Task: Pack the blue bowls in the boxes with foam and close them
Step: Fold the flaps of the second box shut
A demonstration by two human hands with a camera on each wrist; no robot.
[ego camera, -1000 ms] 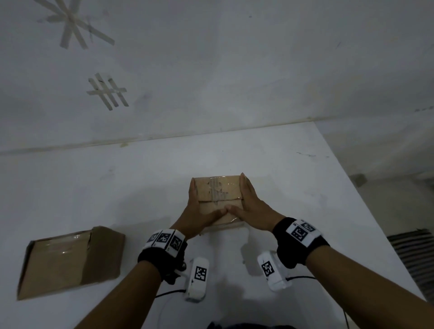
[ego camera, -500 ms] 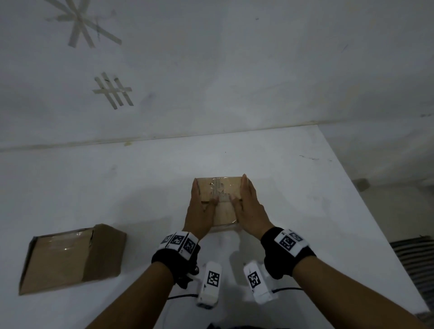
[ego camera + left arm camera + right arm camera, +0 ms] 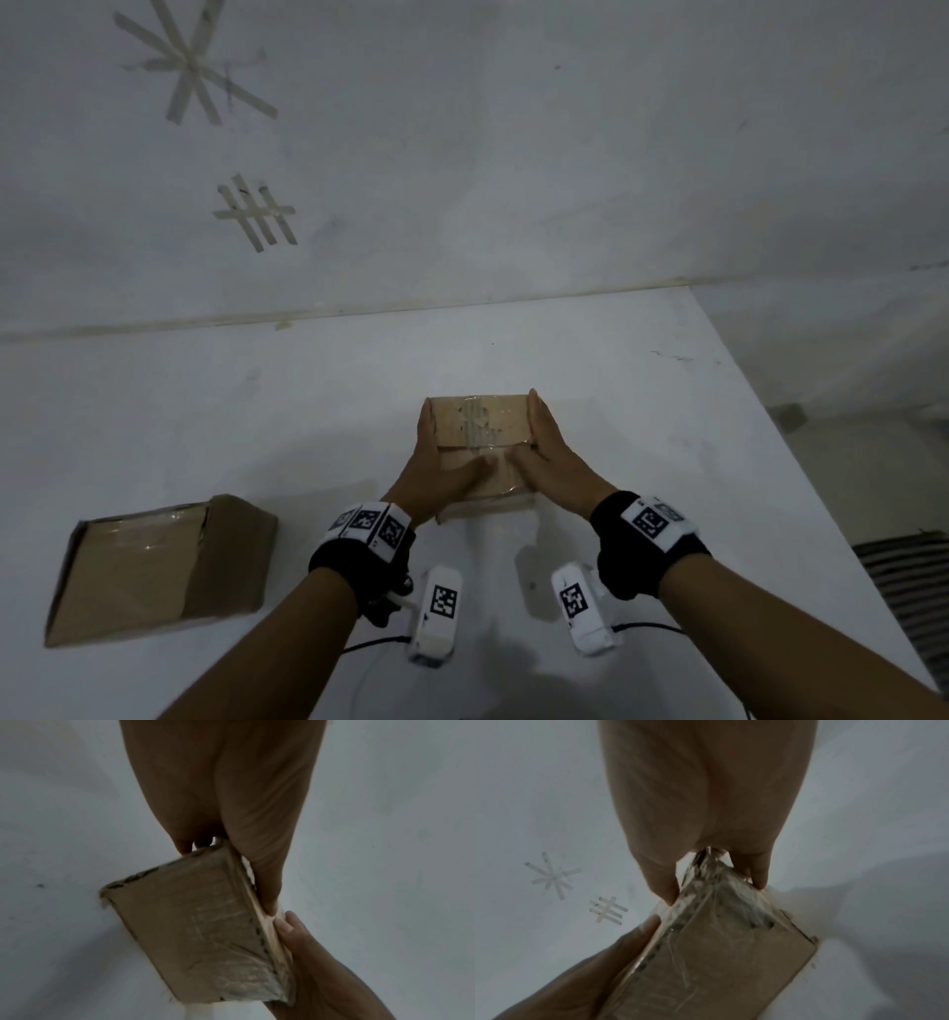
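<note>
1. A small cardboard box [image 3: 480, 442], its flaps folded shut under old clear tape, sits on the white table [image 3: 642, 411] near the middle of the person's reach; no blue bowl or foam is visible, so whether one is packed inside cannot be told.

2. The left hand [image 3: 436, 462] clasps the box's left side, fingers running along the wall and thumb lying across the top flap; the right hand [image 3: 552, 457] mirrors it on the right side. Both thumbs meet near the flap seam, a hold that appears meant to keep the flaps pressed closed and the box squared.

3. The box lies between the two palms, gripped at its near half, with the far edge projecting just beyond the fingertips.

4. A second, larger box [image 3: 159, 565] lies closed at the table's left, well apart from the hands.

5. Strips of tape [image 3: 257, 213] mark the wall behind.
</note>
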